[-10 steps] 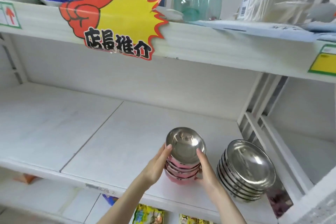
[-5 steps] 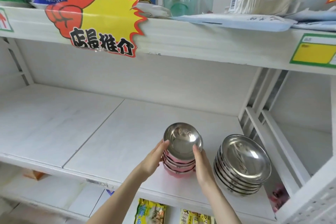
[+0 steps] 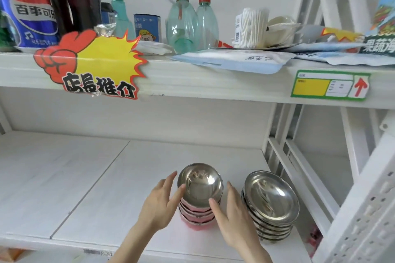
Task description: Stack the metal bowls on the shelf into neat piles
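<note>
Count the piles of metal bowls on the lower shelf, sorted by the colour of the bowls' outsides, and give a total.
Pink-sided bowl pile: 1
Plain silver bowl pile: 1
Total: 2 piles

Left hand [image 3: 159, 203]: your fingers now spread open at the pink stack's [image 3: 197, 212] 9 o'clock side; earlier they gripped it.
Right hand [image 3: 232, 218]: your palm now opens at 3 o'clock, fingers loosened from the stack.
Pink stack: it now stands free on the shelf [image 3: 106, 188].
</note>
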Demonstrator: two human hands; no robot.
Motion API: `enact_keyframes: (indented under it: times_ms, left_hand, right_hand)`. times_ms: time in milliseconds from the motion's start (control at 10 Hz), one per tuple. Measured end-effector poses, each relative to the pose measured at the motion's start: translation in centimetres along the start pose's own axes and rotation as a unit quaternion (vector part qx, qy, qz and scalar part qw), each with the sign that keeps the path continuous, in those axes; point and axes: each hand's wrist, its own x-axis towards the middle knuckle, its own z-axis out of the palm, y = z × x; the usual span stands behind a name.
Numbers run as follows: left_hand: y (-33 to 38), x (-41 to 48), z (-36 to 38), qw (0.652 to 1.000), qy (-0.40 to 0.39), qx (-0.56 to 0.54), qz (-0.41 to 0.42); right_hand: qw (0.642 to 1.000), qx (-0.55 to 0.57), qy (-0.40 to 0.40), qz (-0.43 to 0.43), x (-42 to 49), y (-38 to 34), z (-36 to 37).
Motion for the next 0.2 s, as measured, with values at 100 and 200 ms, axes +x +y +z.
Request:
enact_keyframes:
  times_ms: [100,200]
  left_hand:
    - [0.4,-0.9,-1.7,0.968,0.101,0.211,0.09]
    - [-0.4,-3.6,-1.6,0.933,0.186,0.267,0.154]
  right_hand:
    - [0.984,-0.156,0.077,-0.043,-1.2,0.7,-0.6]
    - [0.966,-0.199,0.133,-0.097,-2.3,2.1,-1.0]
